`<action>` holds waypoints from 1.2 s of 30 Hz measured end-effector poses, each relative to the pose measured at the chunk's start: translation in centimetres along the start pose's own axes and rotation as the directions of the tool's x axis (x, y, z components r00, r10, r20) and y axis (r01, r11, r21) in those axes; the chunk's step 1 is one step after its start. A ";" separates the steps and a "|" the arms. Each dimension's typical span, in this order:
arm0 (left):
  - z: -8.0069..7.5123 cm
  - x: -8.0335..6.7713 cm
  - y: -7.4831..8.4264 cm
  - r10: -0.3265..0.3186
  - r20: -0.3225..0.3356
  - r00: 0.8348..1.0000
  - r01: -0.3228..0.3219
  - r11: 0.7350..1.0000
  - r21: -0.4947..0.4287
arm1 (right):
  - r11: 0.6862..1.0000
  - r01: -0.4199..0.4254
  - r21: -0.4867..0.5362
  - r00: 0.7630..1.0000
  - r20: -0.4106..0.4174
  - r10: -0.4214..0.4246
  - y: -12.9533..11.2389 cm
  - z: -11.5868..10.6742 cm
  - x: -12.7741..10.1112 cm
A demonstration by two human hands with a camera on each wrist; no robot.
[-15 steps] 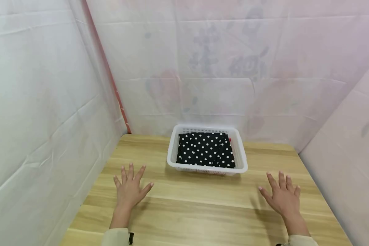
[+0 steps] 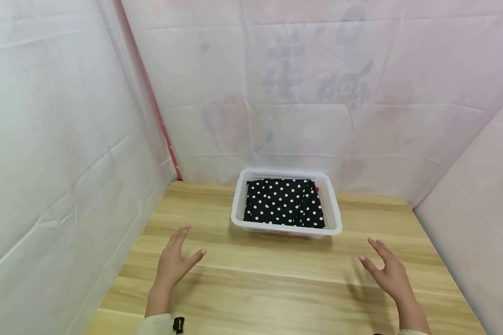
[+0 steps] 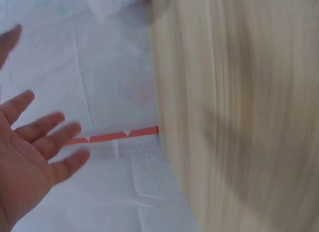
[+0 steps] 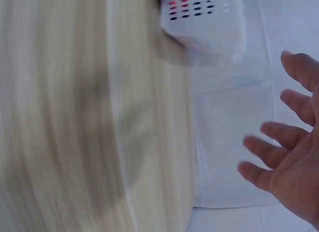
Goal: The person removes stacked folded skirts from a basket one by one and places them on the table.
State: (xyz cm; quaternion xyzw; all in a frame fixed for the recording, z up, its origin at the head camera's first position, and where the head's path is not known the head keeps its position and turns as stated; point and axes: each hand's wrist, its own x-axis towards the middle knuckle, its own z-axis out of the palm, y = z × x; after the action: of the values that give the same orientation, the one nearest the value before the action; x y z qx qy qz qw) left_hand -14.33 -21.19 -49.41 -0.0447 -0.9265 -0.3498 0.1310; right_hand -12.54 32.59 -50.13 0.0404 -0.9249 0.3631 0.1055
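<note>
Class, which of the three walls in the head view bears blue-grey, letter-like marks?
The back wall, behind the white basket: such marks show on neither the left wall nor the right wall.

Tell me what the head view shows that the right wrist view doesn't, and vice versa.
Only head: the black cloth with white dots, the bare left hand and the narrow red strip on the pale creased sheeting.
Only right wrist: all five digits of the bare right hand.
Both: the right hand itself, the white perforated plastic basket, the wood-grain table and the sheeting.
</note>
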 end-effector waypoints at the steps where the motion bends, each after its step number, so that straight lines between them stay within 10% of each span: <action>1: -0.1 0.0 0.1 -0.024 0.011 1.000 0.025 0.998 -0.065 | 0.999 -0.023 0.036 1.000 0.010 0.022 -0.1 -0.1 0.0; 5: 0.2 -0.4 0.3 -0.093 0.032 0.995 0.098 0.950 -0.297 | 0.959 -0.073 0.275 0.997 0.051 0.061 0.2 0.0 -0.1; 11: 0.7 -0.8 0.6 -0.150 0.065 0.986 0.162 0.830 -0.534 | 0.733 -0.043 0.679 0.998 0.055 0.007 1.1 0.7 -0.6; 14: 0.6 -0.9 0.9 -0.157 0.097 0.983 0.184 0.796 -0.577 | 0.680 -0.024 0.732 0.999 0.041 -0.008 1.0 0.8 -0.7; 36: 1.3 0.4 2.6 -0.063 0.075 0.995 0.095 0.795 -0.600 | 0.716 -0.013 0.698 0.999 0.030 -0.011 0.0 0.7 0.1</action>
State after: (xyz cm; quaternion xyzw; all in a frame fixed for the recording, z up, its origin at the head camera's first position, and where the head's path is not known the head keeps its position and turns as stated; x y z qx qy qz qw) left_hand -14.56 -18.42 -48.56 -0.0543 -0.7714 -0.6299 0.0717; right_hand -12.75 32.08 -50.65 0.0825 -0.7214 0.6842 0.0674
